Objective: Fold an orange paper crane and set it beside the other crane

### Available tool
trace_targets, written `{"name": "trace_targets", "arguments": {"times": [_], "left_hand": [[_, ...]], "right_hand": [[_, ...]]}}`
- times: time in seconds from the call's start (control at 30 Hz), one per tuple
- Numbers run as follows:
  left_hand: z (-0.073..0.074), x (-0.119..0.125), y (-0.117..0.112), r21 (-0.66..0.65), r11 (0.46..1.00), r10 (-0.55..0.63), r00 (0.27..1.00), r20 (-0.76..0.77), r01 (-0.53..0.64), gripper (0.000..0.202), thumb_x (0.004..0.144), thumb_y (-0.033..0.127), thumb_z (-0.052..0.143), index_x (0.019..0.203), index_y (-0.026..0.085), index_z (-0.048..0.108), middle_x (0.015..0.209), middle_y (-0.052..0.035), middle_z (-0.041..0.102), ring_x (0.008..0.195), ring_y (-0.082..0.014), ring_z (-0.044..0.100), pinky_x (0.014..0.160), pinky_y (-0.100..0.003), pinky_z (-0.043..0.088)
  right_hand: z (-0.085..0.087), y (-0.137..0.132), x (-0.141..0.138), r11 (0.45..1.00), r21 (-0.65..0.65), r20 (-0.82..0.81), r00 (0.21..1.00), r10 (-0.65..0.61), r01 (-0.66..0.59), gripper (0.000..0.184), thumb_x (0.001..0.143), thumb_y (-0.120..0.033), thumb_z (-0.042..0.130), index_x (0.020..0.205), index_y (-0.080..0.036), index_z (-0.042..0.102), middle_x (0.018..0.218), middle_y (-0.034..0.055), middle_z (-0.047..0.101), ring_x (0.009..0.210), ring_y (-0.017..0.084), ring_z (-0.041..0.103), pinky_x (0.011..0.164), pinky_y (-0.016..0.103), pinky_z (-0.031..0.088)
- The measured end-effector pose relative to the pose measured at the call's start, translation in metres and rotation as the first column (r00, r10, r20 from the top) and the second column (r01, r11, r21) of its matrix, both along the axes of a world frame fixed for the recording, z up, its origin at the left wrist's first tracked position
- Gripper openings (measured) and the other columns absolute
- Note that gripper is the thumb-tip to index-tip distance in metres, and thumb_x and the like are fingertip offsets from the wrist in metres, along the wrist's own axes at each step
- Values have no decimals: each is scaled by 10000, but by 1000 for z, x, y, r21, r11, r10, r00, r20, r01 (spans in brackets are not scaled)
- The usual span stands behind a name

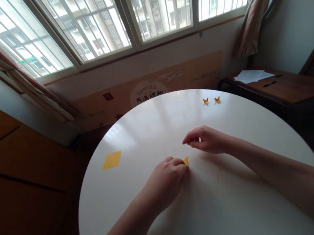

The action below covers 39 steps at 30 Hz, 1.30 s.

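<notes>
My left hand (168, 179) is closed on a small folded piece of yellow paper (186, 161) above the middle of the white table (215, 219). Only one pointed corner of that paper shows past my fingers; the rest is hidden. To the right and a little farther off, my right hand (205, 139) hovers over the table with its fingers curled and thumb and fingertips close together. Nothing can be made out between them. A flat yellow paper square (112, 160) lies on the table's left side. Two small folded orange-yellow paper birds (206, 101) stand near the far right edge.
Beyond the table's right side is a brown wooden desk (292, 86) with white sheets (250, 75) and a dark pen (269, 84) on it. A printed cardboard panel (203, 70) leans under the barred window. A wooden cabinet (16, 187) stands at the left.
</notes>
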State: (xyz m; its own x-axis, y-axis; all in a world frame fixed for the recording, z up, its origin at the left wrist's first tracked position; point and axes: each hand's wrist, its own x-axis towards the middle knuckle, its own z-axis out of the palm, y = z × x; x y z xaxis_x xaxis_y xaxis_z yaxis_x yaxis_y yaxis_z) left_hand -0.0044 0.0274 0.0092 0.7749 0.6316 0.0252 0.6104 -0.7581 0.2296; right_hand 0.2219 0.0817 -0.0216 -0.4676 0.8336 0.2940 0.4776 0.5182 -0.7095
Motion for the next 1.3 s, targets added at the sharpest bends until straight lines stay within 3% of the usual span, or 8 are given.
{"name": "trace_targets", "arguments": {"times": [0.1, 0.2, 0.4, 0.5, 0.8, 1.03, 1.3], "left_hand": [[-3, -5, 6, 10, 996, 93, 995, 18, -93, 248, 875, 75, 538, 890, 233, 729, 996, -14, 736, 928, -198, 621, 835, -300, 491], [-3, -6, 10, 21, 990, 140, 990, 6, -140, 237, 862, 81, 560, 890, 239, 735, 962, -10, 745, 905, -203, 633, 826, -307, 495], [-5, 9, -3, 234, 972, 92, 967, -239, -35, 170, 847, 28, 516, 847, 142, 642, 815, -95, 690, 758, -245, 630, 662, -344, 508], [-7, 15, -8, 286, 958, 97, 954, -285, -12, 173, 821, 4, 511, 877, 123, 624, 825, -110, 680, 743, -257, 628, 634, -351, 503], [-11, 10, 0, 286, 956, 126, 965, -229, -57, 169, 881, 42, 477, 856, 159, 596, 833, -102, 692, 772, -258, 634, 611, -339, 481], [-24, 9, 6, 351, 931, 151, 981, -122, -99, 169, 871, 33, 509, 874, 150, 630, 813, -78, 708, 769, -236, 652, 669, -334, 519], [-38, 10, 15, 343, 924, 195, 980, -38, -170, 350, 910, 80, 476, 1227, 159, 603, 896, -75, 739, 821, -244, 686, 718, -356, 556]], "right_hand": [[-1, 1, -1, 1000, -3, -21, 1000, 6, -6, 248, 851, -170, 553, 970, -174, 771, 861, 53, 752, 736, 157, 654, 678, 257, 473], [-2, 1, -2, 1000, -7, -34, 999, 15, -15, 251, 843, -165, 554, 963, -169, 774, 839, 49, 749, 714, 150, 645, 668, 253, 468], [-7, 4, -2, 999, -32, -43, 999, 7, -9, 262, 815, -147, 557, 959, -160, 775, 802, 50, 744, 701, 159, 640, 668, 260, 469], [-9, 4, -3, 999, -34, -45, 999, -1, 0, 267, 810, -145, 559, 968, -155, 774, 804, 55, 747, 704, 164, 635, 676, 265, 474], [-3, -5, -7, 1000, -13, -44, 999, 3, -4, 264, 815, -128, 552, 957, -162, 772, 844, 50, 749, 727, 162, 642, 679, 257, 473], [-7, -5, -8, 1000, -13, -19, 1000, 14, -15, 267, 806, -132, 548, 938, -163, 778, 805, 39, 743, 698, 152, 639, 646, 237, 461], [-14, 0, -6, 1000, -22, 8, 1000, 16, -15, 265, 793, -144, 558, 922, -180, 787, 769, 23, 741, 682, 154, 637, 629, 231, 450]]}}
